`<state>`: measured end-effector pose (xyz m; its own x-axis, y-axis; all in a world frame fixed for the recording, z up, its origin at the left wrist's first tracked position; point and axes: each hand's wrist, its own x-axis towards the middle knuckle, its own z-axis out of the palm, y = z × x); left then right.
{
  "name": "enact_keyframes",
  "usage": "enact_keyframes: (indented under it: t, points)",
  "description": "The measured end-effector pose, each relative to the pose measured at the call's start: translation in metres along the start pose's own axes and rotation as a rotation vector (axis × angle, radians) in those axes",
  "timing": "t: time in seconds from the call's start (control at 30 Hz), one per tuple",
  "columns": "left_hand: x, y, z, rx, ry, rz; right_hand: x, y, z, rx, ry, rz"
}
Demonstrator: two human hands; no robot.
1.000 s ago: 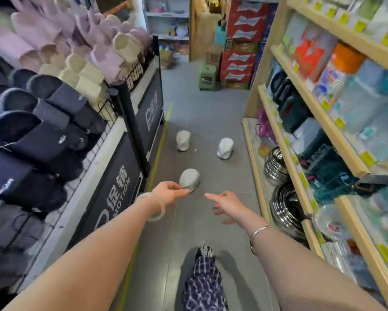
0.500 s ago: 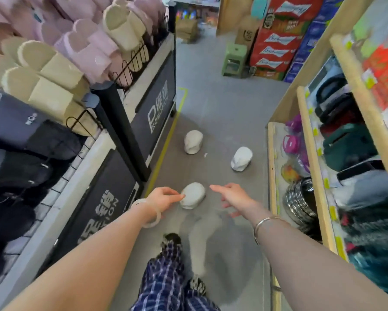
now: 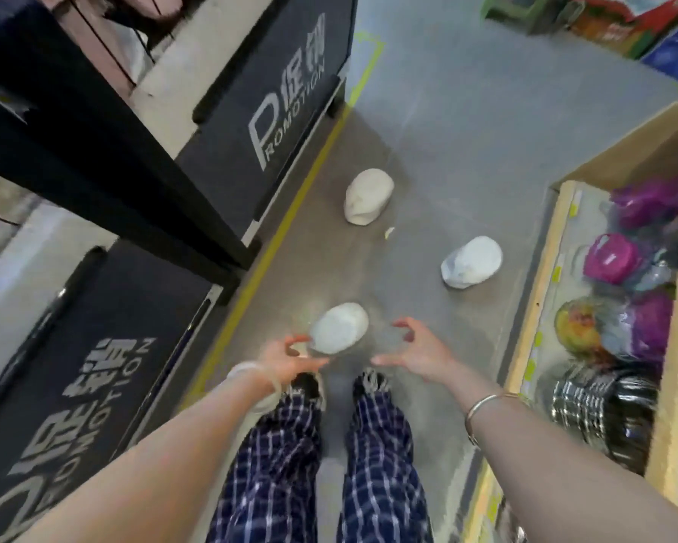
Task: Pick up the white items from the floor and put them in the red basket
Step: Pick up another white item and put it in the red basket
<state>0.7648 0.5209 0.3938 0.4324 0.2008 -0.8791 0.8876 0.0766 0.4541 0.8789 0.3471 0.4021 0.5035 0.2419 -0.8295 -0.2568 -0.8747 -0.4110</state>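
Three white caps lie on the grey floor (image 3: 466, 123) of a shop aisle. The near cap (image 3: 339, 328) sits just ahead of the person's shoes (image 3: 370, 380), between the two reaching hands. The left hand (image 3: 290, 356) is at the cap's near-left edge, fingers loosely curled and spread; whether the fingertips touch the cap cannot be told through the blur. Its grip holds nothing. The right hand (image 3: 417, 352) hovers to the right of the same cap, apart from it, fingers bent like a claw and spread wide, its grip also holding nothing.

The far cap (image 3: 368, 195) lies well beyond the near cap, close to the yellow line (image 3: 286, 225) on the floor. The right cap (image 3: 471, 261) lies beyond and to the right of the near cap, near the wooden shelf (image 3: 541, 276). A small pale scrap (image 3: 389, 232) lies between the far cap and the right cap.

Left of the near cap stands a black stand with "PROMOTION" panels (image 3: 286, 96). The shelf to the right carries purple packs (image 3: 611, 258) and stacked steel bowls (image 3: 600, 409). A pale bangle (image 3: 257, 380) circles the left wrist, a thin metal one (image 3: 486, 405) the right. Blue checked trousers (image 3: 329, 472) fill the bottom middle.
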Motion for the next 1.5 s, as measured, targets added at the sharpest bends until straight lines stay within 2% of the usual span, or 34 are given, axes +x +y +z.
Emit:
enact_keyframes:
  t: [0.1,0.23,0.37,0.57,0.77,0.83,0.97,1.07,1.2,1.5]
  points:
    - [0.058,-0.015,0.011,-0.016,0.057,-0.04,0.063,0.005,-0.005,-0.089,-0.094,0.001]
    - [0.135,-0.046,0.026,-0.093,0.116,-0.135,0.133,0.017,-0.005,-0.045,-0.223,-0.044]
    - [0.219,-0.082,0.043,-0.172,0.143,-0.181,0.222,0.043,0.021,-0.067,-0.24,-0.03]
    - [0.328,-0.137,0.056,-0.248,0.135,-0.213,0.344,0.072,0.078,-0.217,-0.272,0.05]
    - [0.392,-0.162,0.068,-0.403,0.055,-0.264,0.418,0.083,0.113,-0.361,-0.368,0.038]
    - [0.403,-0.167,0.073,-0.516,0.044,-0.262,0.429,0.091,0.117,-0.347,-0.42,0.068]
    - [0.411,-0.176,0.085,-0.695,0.084,-0.253,0.44,0.109,0.119,-0.15,-0.447,0.115]
    - [0.41,-0.18,0.093,-0.711,0.109,-0.228,0.444,0.111,0.12,-0.041,-0.465,0.155]
    - [0.4,-0.182,0.097,-0.724,0.051,-0.258,0.442,0.105,0.122,-0.056,-0.489,0.164]
    - [0.352,-0.183,0.073,-0.621,0.042,-0.311,0.4,0.089,0.133,-0.064,-0.501,0.164]
